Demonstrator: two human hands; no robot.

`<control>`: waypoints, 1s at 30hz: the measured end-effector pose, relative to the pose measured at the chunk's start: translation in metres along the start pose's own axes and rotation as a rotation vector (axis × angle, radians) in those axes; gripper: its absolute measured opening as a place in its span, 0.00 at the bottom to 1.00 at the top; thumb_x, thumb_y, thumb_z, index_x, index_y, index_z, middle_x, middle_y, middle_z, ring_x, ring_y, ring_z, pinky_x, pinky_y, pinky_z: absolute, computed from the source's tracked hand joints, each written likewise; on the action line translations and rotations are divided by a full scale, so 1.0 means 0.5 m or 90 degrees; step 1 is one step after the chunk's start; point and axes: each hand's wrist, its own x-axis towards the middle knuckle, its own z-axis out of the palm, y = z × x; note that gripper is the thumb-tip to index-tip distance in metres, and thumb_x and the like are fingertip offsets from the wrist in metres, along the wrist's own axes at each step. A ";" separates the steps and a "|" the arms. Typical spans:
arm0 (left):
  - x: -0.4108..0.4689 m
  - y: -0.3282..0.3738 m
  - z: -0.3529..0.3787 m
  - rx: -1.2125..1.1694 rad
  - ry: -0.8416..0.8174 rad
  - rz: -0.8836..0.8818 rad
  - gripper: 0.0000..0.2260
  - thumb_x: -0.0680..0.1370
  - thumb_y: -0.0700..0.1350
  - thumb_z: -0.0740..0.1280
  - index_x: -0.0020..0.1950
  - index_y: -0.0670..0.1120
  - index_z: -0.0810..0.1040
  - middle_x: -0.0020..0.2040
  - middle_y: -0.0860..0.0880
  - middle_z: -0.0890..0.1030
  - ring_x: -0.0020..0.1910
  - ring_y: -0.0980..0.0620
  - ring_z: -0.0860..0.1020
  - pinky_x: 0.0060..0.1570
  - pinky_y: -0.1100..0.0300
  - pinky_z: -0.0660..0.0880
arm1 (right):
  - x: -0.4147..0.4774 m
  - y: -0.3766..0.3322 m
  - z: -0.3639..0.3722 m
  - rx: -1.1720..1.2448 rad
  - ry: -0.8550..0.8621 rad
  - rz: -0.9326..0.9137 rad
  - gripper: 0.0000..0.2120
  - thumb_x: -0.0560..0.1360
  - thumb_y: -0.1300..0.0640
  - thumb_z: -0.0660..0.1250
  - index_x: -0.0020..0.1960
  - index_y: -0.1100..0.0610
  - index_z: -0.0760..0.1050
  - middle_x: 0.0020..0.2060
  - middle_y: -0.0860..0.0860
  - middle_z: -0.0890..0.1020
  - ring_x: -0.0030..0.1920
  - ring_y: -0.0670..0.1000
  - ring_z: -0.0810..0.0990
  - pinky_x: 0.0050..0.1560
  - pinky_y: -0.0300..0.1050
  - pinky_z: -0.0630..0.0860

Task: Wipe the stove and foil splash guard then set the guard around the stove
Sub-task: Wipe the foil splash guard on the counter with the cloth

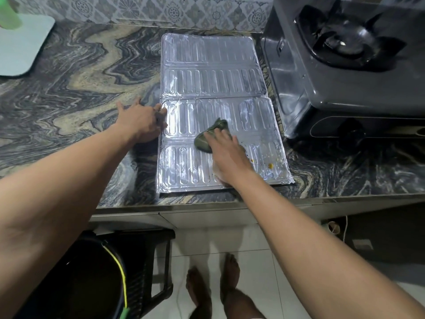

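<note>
Foil guard (213,88) flat on counter (69,88), reaching front edge, just left of stove (345,65); right hand (226,157) pressing green cloth (210,137) onto foil; left hand (140,122) spread, steadying left edge.

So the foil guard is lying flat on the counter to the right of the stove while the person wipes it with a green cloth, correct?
Not quite. The head view shows the foil guard lying flat to the left of the stove, not the right. The rest holds: the right hand presses a green cloth on it while the left hand steadies its edge.
</note>
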 end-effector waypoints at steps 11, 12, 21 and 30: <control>0.001 0.004 -0.002 0.004 -0.001 -0.012 0.21 0.82 0.59 0.56 0.75 0.59 0.66 0.79 0.53 0.65 0.80 0.40 0.51 0.69 0.23 0.49 | 0.007 0.134 -0.047 -0.095 0.031 0.162 0.28 0.77 0.67 0.63 0.74 0.59 0.58 0.74 0.64 0.61 0.76 0.64 0.55 0.76 0.62 0.53; 0.000 0.006 -0.004 0.008 0.000 -0.011 0.21 0.82 0.59 0.56 0.76 0.59 0.65 0.79 0.54 0.64 0.80 0.40 0.51 0.69 0.23 0.49 | 0.006 0.139 -0.047 -0.103 0.031 0.171 0.26 0.77 0.65 0.64 0.73 0.59 0.59 0.73 0.64 0.63 0.76 0.64 0.57 0.75 0.62 0.55; 0.007 0.003 0.002 0.018 -0.001 -0.014 0.22 0.82 0.58 0.55 0.76 0.58 0.64 0.79 0.53 0.66 0.80 0.39 0.53 0.69 0.23 0.50 | -0.048 0.147 -0.026 -0.103 0.058 0.202 0.26 0.77 0.60 0.67 0.72 0.58 0.61 0.74 0.64 0.63 0.76 0.64 0.56 0.76 0.61 0.52; 0.008 -0.007 -0.008 0.040 0.014 0.015 0.24 0.81 0.63 0.52 0.74 0.55 0.69 0.77 0.50 0.69 0.80 0.39 0.55 0.68 0.22 0.48 | -0.015 0.017 -0.014 -0.016 0.047 0.123 0.26 0.78 0.67 0.60 0.74 0.60 0.60 0.76 0.59 0.61 0.78 0.59 0.55 0.76 0.60 0.49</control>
